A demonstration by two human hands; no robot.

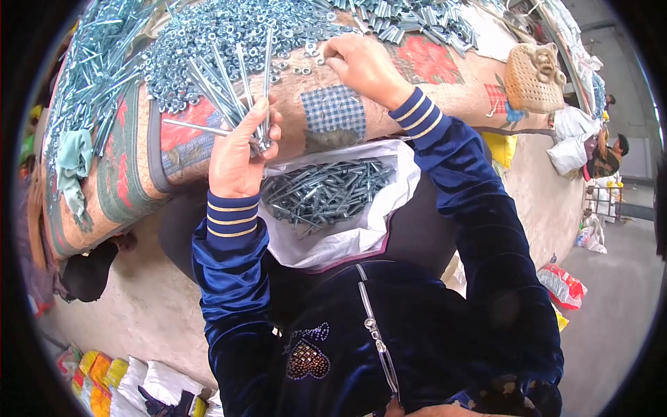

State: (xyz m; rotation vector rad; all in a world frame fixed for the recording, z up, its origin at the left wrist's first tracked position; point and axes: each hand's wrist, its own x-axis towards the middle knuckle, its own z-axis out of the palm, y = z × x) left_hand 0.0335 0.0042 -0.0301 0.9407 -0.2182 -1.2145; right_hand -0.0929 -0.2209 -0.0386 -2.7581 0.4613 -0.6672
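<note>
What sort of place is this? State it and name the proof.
Probably a small hardware-assembly workshop. The left hand holds a bundle of long bolts, the right hand picks at a heap of nuts on a patchwork-covered table, and a white bag of bolts lies below.

The person wears a dark blue velvet jacket point(417, 326) with a soft shine on the folds. A silver zipper point(375, 333) runs down the front of it. On the chest there is a heart-shaped decoration point(308, 358) made of small gold and brown studs. Each sleeve ends in a ribbed blue cuff with thin gold stripes, one at the left wrist point(233, 217) and one at the right wrist point(420, 115). Both hands are bare, without gloves.
</note>
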